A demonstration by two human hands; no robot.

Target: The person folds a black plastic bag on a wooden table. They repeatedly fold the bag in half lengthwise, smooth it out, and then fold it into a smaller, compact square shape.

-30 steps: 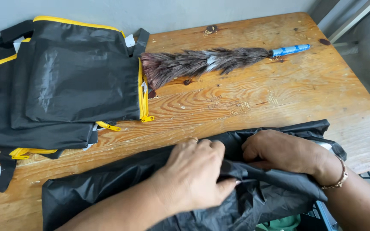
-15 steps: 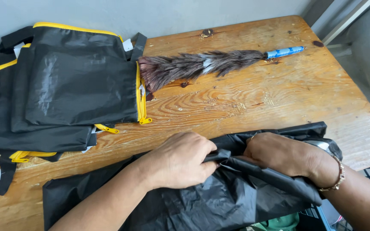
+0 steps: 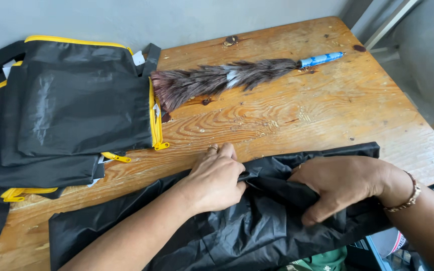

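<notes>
**Two hands gripping black fabric at the near edge of a wooden table**

A worn wooden table (image 3: 297, 120) fills the view, seen from above. On its far left lies a stack of flat black bags with yellow zip trim (image 3: 71, 110), well apart from the hands. Beside the stack, toward the back of the table, rests a feather duster (image 3: 227, 78) with dark brown plumes and a blue handle pointing right. Neither the bags nor the duster lies between the hands and what they hold. Below the table's near edge, at the bottom right, a green item and part of a dark crate show, too cut off to identify.

Along the near edge stretches a long piece of crinkled black fabric (image 3: 237, 236), running from the lower left to the right side and hanging partly over the edge.

The left hand (image 3: 217, 180) lies palm down on the fabric's upper edge, fingers curled and closed, pinching a fold; a ring shows on one finger. The right hand (image 3: 342, 183), with a beaded bracelet at the wrist, is closed around a bunched ridge of the same fabric, thumb underneath. The hands sit close together, and the fold seems to run from one to the other, though the creases make this hard to confirm.

The fabric lies directly under both hands and spreads out to either side of them.
</notes>
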